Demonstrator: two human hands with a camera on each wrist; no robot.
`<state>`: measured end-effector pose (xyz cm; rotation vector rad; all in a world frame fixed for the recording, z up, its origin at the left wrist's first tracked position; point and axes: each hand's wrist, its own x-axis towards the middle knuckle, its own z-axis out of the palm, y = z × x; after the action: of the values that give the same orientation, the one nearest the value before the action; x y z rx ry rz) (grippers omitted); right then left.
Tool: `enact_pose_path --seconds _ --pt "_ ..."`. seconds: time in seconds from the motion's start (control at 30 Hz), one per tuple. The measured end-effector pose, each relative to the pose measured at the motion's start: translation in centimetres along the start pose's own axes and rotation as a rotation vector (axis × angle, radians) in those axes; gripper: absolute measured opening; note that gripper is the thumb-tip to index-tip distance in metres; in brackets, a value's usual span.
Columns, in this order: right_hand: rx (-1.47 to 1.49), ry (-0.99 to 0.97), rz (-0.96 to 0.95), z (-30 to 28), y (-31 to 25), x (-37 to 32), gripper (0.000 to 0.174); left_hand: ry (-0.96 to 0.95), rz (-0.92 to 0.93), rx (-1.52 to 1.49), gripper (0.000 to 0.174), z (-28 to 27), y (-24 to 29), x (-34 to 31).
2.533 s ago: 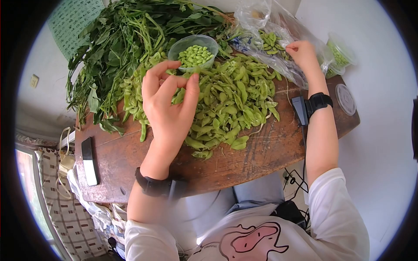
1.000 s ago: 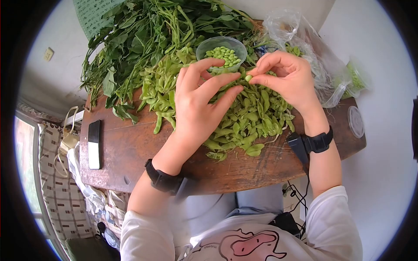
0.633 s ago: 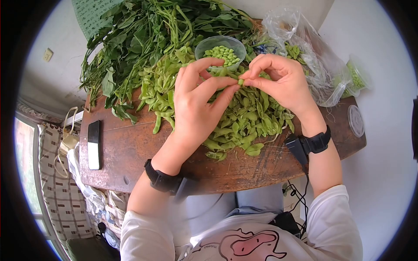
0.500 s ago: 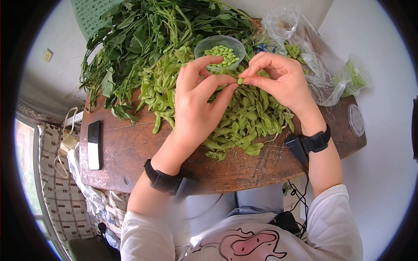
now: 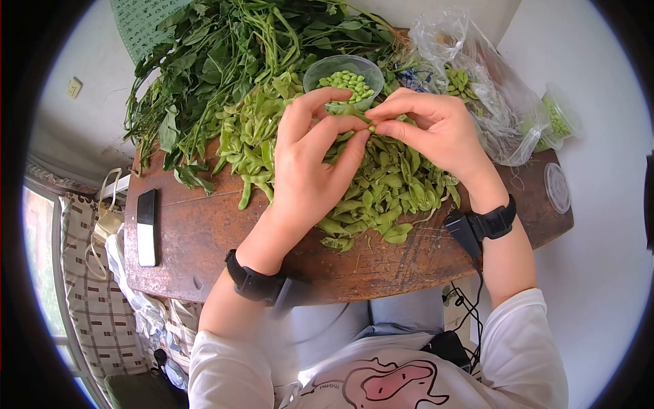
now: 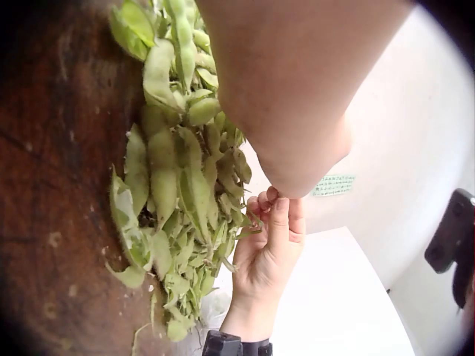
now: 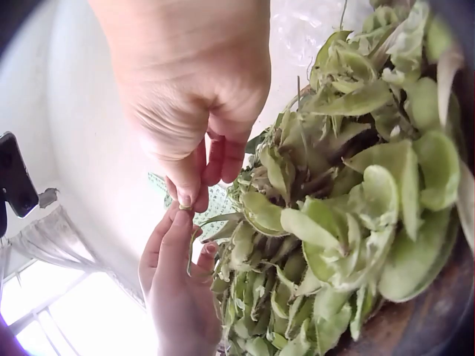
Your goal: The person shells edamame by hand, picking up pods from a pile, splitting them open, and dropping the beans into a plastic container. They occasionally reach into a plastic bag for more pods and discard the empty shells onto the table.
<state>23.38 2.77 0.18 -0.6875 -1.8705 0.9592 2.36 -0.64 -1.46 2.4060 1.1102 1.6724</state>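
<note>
Over the heaped pods (image 5: pixel 388 187), the left hand (image 5: pixel 308 153) and right hand (image 5: pixel 441 133) are both pinching a green pod (image 5: pixel 372 128).

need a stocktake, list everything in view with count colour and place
wooden table: one, brown, beneath
leafy stalks: many, green, left
pods: many, green, centre
bowl: one, clear, behind pods
shelled beans: many, green, in bowl
plastic bag: one, clear, right
tub: one, clear, beside bag
round lid: one, clear, right
phone: one, black, left
sheet: one, green, behind stalks
wall socket: one, cream, left
patterned cloth: one, white-brown, lower left
cables: several, black, beneath table
bean: one, green, between fingertips
wristbands: two, black, on wrists
shirt: one, white, torso
left hand, right hand: two, bare, above pods
</note>
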Motion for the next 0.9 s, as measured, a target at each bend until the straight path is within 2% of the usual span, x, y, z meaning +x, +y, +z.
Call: enact_pose_path --seconds 0.17,0.3,0.4,0.7,0.77,0.8,0.83,0.9 --pt "-0.135 -0.035 -0.154 0.0 0.0 0.1 0.021 -0.012 -0.011 -0.041 0.018 0.1 -0.1 -0.1" --pt "-0.134 -0.034 -0.142 0.2 -0.1 0.0 0.021 -0.021 -0.063 -0.089 0.017 0.0 0.1 -0.1" --pt "-0.075 -0.006 -0.056 0.4 -0.2 -0.1 0.022 -0.026 -0.057 -0.070 0.018 0.0 0.2 -0.1" --pt "-0.221 -0.018 -0.193 0.1 0.3 0.3 0.019 0.012 -0.073 0.003 0.018 0.1 0.3 -0.1" --pt "-0.354 0.156 -0.212 0.1 0.8 0.6 0.018 0.030 -0.059 0.035 0.017 0.1 0.0 -0.1" --pt "-0.347 0.244 -0.161 0.3 0.7 0.9 0.017 0.031 -0.080 0.047 0.017 0.2 0.0 -0.2" --pt "-0.355 0.239 -0.177 0.5 1.1 1.3 0.017 0.038 -0.099 0.061 0.017 0.2 -0.1 -0.2" --pt "-0.379 0.368 -0.062 1.0 2.2 1.9 0.015 0.032 -0.097 0.070 0.016 0.0 -0.1 -0.1"
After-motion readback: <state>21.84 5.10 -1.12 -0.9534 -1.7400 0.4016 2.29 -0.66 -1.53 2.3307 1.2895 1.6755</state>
